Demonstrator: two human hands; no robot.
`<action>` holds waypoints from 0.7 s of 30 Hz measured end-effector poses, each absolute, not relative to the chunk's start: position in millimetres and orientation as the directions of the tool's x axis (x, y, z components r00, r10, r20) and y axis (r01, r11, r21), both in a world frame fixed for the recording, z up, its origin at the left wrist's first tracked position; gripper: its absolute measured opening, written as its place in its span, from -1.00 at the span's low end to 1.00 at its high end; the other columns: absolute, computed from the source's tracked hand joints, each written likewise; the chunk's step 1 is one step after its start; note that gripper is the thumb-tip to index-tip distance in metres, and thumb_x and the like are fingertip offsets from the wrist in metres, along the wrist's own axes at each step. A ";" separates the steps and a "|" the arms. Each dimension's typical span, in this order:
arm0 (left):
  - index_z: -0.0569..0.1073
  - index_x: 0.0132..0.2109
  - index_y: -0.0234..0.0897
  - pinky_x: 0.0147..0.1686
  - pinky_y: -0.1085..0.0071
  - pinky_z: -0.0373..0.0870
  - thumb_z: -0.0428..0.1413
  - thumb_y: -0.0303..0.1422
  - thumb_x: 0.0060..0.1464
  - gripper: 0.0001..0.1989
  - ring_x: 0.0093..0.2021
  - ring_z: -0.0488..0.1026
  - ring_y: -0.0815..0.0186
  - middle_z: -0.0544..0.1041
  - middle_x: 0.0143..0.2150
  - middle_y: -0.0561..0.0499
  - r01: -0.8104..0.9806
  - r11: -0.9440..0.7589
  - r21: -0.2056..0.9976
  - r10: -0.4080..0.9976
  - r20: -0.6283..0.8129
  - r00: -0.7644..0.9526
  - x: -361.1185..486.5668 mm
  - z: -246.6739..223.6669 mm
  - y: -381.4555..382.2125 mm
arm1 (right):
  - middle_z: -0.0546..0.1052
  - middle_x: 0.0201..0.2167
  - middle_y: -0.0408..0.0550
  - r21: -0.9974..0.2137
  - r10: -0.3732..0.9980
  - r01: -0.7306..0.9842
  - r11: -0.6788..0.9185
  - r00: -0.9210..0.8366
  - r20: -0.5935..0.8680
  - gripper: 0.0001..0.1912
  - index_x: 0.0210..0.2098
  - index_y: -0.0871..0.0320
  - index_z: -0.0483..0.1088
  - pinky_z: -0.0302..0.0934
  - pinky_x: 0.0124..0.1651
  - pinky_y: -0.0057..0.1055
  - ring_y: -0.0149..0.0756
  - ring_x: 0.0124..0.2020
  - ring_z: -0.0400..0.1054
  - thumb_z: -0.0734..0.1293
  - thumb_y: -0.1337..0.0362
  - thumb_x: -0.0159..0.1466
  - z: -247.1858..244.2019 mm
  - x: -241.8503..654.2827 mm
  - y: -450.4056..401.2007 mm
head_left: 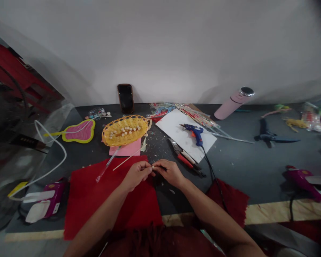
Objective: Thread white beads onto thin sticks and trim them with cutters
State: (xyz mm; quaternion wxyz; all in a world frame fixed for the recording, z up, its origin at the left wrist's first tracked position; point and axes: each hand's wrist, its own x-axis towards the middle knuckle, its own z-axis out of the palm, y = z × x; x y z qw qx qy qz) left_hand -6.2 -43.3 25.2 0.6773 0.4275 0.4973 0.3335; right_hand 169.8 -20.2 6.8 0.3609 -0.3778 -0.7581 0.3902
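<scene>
One dark table (240, 153) carries all items listed. A large red cloth (109, 203) covers its front left; a smaller red cloth (228, 200) lies front right. One white sheet (171, 123) lies at the centre. One yellow woven basket (131, 139), set left of the sheet, contains small pale pieces (127, 131); more than eight are visible, but an exact count is not possible at this size. One pink bottle (231, 104) leans at the rear right, its contents hidden. Magenta devices, quantity two: one left-hand unit (53, 200), one right-hand unit (307, 182). Hands, quantity two: the left hand (136, 175) and the right hand (171, 172) meet in front of the basket and sheet, fingertips pinched narrow. One blue glue gun (196, 134) rests on the sheet. One phone (126, 99) stands behind the basket. Smallest item: one pale piece (153, 167), held between both hands' fingertips.
</scene>
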 end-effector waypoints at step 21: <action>0.37 -0.41 -0.34 -0.62 0.56 -0.02 0.10 -0.23 0.02 -0.77 -0.66 0.09 0.55 0.47 -0.55 0.07 0.008 0.393 0.919 0.880 -0.379 0.286 -6.2 24.3 -43.2 | 0.54 -0.38 -0.09 -0.872 0.854 0.286 0.397 -0.464 0.237 -0.83 -0.28 0.10 0.46 0.28 -0.24 -0.45 -0.36 -0.34 0.42 0.26 0.19 0.27 5.5 170.0 -20.2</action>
